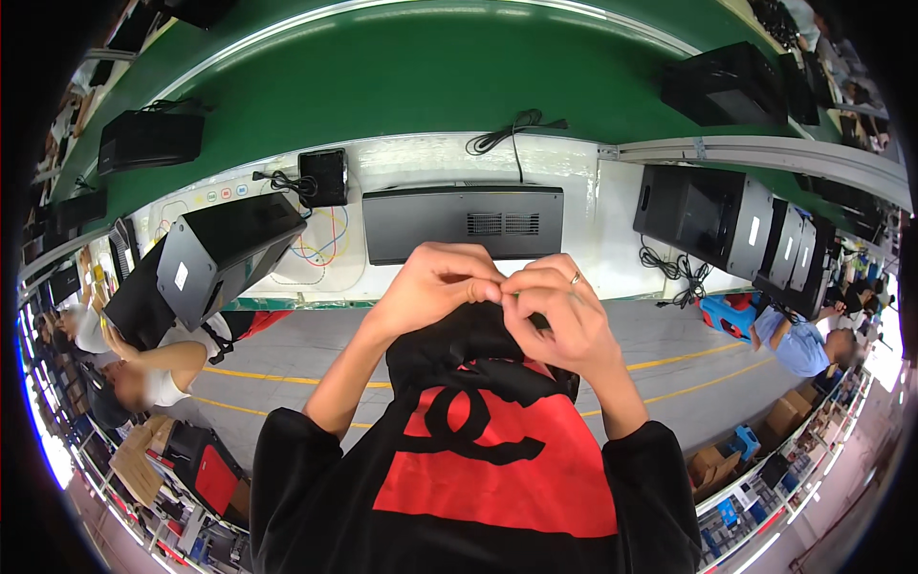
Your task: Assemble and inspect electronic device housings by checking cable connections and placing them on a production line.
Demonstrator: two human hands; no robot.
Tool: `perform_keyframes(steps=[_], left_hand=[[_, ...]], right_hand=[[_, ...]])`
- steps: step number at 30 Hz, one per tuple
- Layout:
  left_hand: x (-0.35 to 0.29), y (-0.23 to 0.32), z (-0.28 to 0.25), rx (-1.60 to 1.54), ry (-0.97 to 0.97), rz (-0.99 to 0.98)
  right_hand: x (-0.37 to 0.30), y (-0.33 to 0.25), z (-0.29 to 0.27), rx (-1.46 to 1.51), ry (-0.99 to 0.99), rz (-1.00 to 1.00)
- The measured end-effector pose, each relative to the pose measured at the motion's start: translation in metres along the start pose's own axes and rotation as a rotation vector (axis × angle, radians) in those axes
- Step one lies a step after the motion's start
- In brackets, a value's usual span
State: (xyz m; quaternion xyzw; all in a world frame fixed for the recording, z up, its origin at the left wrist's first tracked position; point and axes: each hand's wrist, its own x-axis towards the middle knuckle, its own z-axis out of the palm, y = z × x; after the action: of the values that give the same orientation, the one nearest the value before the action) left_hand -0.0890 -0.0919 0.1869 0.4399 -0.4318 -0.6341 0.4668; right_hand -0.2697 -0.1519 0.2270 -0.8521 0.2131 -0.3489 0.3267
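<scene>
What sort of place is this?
Most likely a factory assembly line: similar black units stand along a white bench, a long green strip, perhaps a conveyor, runs behind with more of them, and other people are in view at both sides.

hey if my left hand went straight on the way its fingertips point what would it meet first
Your right hand: its fingertips lie straight ahead of the left hand and seem to touch it, though depth is hard to judge here.

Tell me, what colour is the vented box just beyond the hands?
The vented box is dark grey, nearly black, best seen in the head view.
</scene>
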Motion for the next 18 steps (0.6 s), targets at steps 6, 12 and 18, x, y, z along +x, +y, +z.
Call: perform_keyframes(steps=[6,12,18], left_hand=[[0.024,-0.107,-0.014,0.012,0.306,-0.239],[0.02,-0.139,-0.019,-0.027,0.405,-0.28],[0.012,-0.146,-0.023,-0.023,0.437,-0.263]], right_hand=[[-0.054,0.129,0.007,-0.123,0.046,0.413],[-0.077,0.203,0.021,-0.292,-0.03,0.398],[-0.076,0.211,0.023,-0.353,-0.119,0.266]])
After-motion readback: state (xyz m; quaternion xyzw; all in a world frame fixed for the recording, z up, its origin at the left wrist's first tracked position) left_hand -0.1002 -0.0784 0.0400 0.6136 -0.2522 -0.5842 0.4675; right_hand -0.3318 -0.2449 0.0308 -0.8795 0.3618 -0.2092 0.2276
